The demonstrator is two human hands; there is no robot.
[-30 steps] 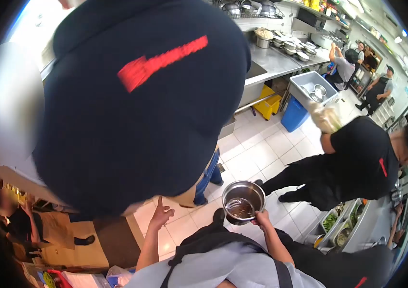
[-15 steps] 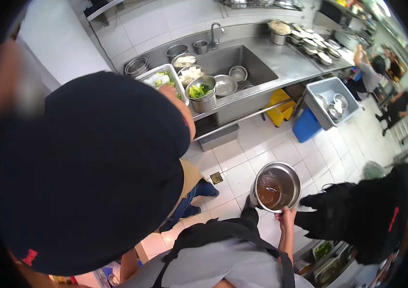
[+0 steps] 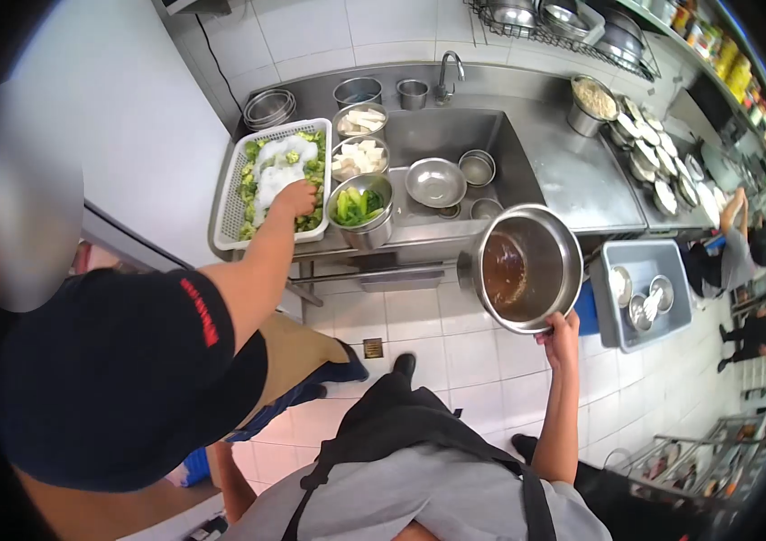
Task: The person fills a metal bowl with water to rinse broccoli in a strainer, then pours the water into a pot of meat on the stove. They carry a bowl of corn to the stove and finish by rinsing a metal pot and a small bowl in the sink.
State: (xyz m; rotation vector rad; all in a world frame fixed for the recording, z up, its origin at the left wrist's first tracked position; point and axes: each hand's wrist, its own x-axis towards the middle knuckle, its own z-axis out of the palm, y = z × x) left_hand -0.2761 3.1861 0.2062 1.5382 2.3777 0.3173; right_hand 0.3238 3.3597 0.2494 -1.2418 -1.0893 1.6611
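Observation:
My right hand (image 3: 561,335) grips the near rim of a deep stainless steel pot (image 3: 549,284), with the arm stretched forward. The pot is held tilted over the floor, just in front of the sink's edge. Some brown liquid (image 3: 503,269) lies in its bottom, with small pale bits at the edge. Of my left arm only a part (image 3: 233,482) shows at the lower left; the hand itself is hidden. Beyond the pot is the steel sink (image 3: 516,153), holding a wide metal bowl (image 3: 436,183) and smaller metal containers.
A co-worker (image 3: 85,379) on my left reaches into a white basket (image 3: 221,212) of broccoli and ice. Containers of greens (image 3: 359,206) and white pieces (image 3: 359,160) stand beside it. A grey tub (image 3: 613,311) with bowls is on the right. Other people are farther right.
My view has turned, and I am nearer the sink. The pot has moved forward toward the sink's edge. The dark-clothed person close on my right has left view.

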